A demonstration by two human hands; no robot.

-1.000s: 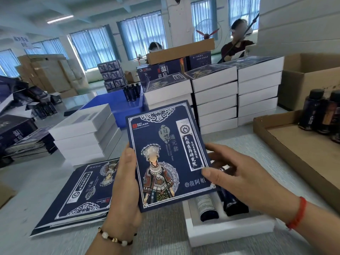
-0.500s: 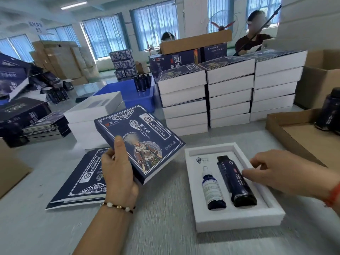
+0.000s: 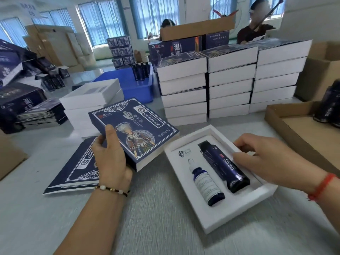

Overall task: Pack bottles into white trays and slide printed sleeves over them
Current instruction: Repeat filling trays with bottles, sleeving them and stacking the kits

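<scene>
A white foam tray (image 3: 237, 212) lies on the grey table in front of me. In it sit a small dropper bottle (image 3: 206, 183) and a taller dark blue bottle (image 3: 225, 166), side by side. My right hand (image 3: 270, 161) rests on the tray's right rim, thumb touching the tall bottle, fingers curled over the rim. My left hand (image 3: 110, 155) grips a navy printed sleeve (image 3: 134, 131), opened into a box shape, held tilted just left of the tray.
Flat printed sleeves (image 3: 73, 170) lie stacked at left. Empty white trays (image 3: 88, 100) stand behind them. Three stacks of sleeved boxes (image 3: 230, 83) fill the back. A shallow cardboard tray (image 3: 301, 131) with dark bottles (image 3: 329, 105) sits right. A blue crate (image 3: 132, 85) and people are beyond.
My left hand has lowered the sleeve from over the tray and moved it left, uncovering the tray. My right hand has come off the sleeve and down onto the tray's right rim.
</scene>
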